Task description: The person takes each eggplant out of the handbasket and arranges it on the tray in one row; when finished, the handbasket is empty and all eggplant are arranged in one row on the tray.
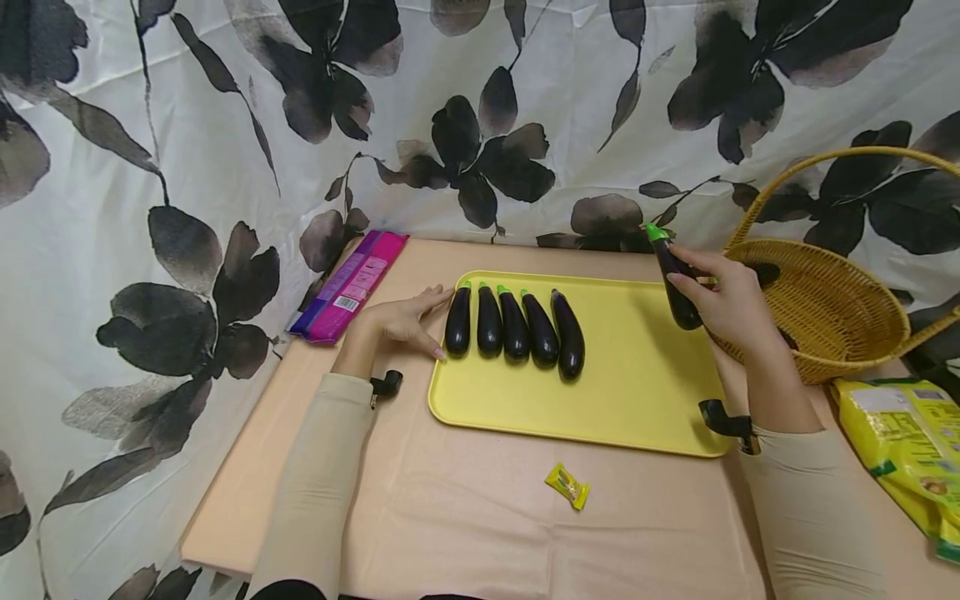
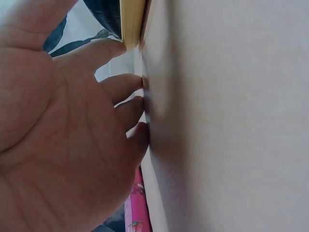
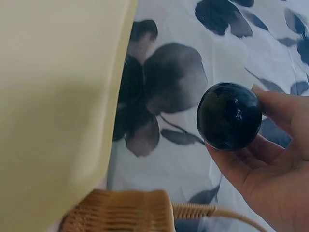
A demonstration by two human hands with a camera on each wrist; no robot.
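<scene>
My right hand (image 1: 731, 300) grips an eggplant (image 1: 681, 310) with a bright green cap, holding it upright over the tray's right end. In the right wrist view, thumb and fingers wrap the eggplant's (image 3: 229, 117) sides, its rounded bottom facing the camera. Several dark, glossy eggplants (image 1: 514, 325) lie side by side on the left half of a yellow tray (image 1: 630, 375), caps toward the back. At the tray's left edge rests my left hand (image 1: 401, 321), fingers spread and loosely extended. The left wrist view shows a fingertip touching the tray rim (image 2: 129, 24) and other fingertips at the tabletop.
A wicker basket (image 1: 840, 308) with a tall handle stands right of the tray, dark rounded shapes partly visible inside. Beside it lies a yellow bag (image 1: 900, 450). A pink and purple package (image 1: 352, 287) is at the back left, a small yellow wrapped candy (image 1: 567, 486) in front.
</scene>
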